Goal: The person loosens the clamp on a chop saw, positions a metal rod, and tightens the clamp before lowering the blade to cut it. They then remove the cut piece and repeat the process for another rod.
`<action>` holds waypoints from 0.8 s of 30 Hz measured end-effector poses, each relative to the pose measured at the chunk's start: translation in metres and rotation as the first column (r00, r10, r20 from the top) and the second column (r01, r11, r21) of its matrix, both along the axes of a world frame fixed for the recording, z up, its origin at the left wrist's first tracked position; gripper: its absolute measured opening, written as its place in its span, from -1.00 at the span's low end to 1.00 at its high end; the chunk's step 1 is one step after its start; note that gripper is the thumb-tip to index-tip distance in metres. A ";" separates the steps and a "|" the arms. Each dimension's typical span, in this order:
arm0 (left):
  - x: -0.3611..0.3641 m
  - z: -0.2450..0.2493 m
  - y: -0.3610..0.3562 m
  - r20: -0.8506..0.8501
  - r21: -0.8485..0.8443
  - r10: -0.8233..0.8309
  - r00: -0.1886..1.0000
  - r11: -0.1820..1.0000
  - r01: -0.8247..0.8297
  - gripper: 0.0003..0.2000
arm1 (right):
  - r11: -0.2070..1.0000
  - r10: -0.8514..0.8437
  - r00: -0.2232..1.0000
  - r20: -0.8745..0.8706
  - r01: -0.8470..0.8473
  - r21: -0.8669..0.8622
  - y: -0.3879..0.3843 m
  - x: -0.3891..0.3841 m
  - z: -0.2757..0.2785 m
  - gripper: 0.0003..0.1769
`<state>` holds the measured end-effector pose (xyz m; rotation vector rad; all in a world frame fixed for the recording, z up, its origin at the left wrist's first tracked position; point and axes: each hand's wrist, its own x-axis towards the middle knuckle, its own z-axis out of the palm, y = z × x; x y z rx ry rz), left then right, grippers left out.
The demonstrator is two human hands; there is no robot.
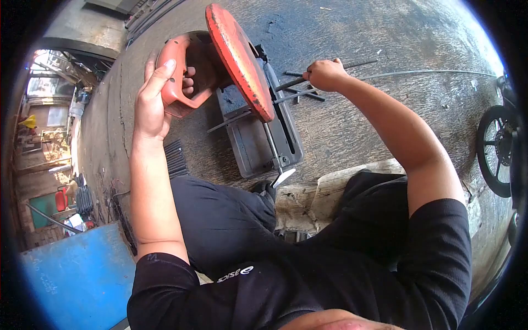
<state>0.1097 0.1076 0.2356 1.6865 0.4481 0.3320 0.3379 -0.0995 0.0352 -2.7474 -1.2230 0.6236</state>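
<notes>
My left hand is wrapped round the red handle of a chop saw, with the thumb on top and fingers curling through the grip. The saw's worn red blade guard is raised over its grey base. Past the guard, on the right, my right hand is closed on a dark metal rod, its fingertips partly hidden. A thinner long rod runs from the saw, under my right hand and forearm, to the far right. The blade is hidden behind the guard.
Several short cut rods lie on the stained floor beside the saw. A row of dark rods lies near my left knee. A blue panel stands at lower left, and a black spoked wheel at right.
</notes>
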 end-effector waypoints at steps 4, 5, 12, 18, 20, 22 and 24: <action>0.001 0.000 -0.001 -0.002 0.006 -0.001 1.000 1.000 0.001 -0.49 | 0.998 -0.005 0.998 -0.055 0.008 0.063 -0.003 0.000 0.005 -0.56; 0.000 0.000 0.000 0.000 0.003 -0.001 1.000 1.000 0.001 -0.49 | 0.999 0.007 0.998 -0.065 -0.004 0.048 -0.003 -0.001 0.008 -0.56; 0.001 0.001 -0.001 -0.002 0.004 -0.004 1.000 1.000 0.004 -0.50 | 0.999 0.035 0.999 -0.034 -0.034 0.030 -0.003 -0.003 0.010 -0.55; 0.001 0.000 0.000 0.003 0.015 -0.007 1.000 1.000 0.007 -0.50 | 1.000 0.027 0.999 -0.035 -0.027 0.002 -0.002 -0.002 0.013 -0.55; 0.001 0.000 -0.001 0.003 0.014 -0.006 1.000 1.000 0.006 -0.50 | 1.000 0.027 0.999 -0.033 -0.027 0.012 -0.002 -0.003 0.011 -0.55; 0.001 0.000 -0.001 0.003 0.015 -0.005 1.000 1.000 0.005 -0.50 | 0.999 0.029 0.999 -0.031 -0.028 0.024 -0.002 -0.002 0.010 -0.55; 0.001 0.000 -0.001 0.004 0.011 -0.008 1.000 1.000 0.008 -0.50 | 0.999 0.018 0.999 -0.033 -0.017 0.035 -0.003 -0.003 0.012 -0.56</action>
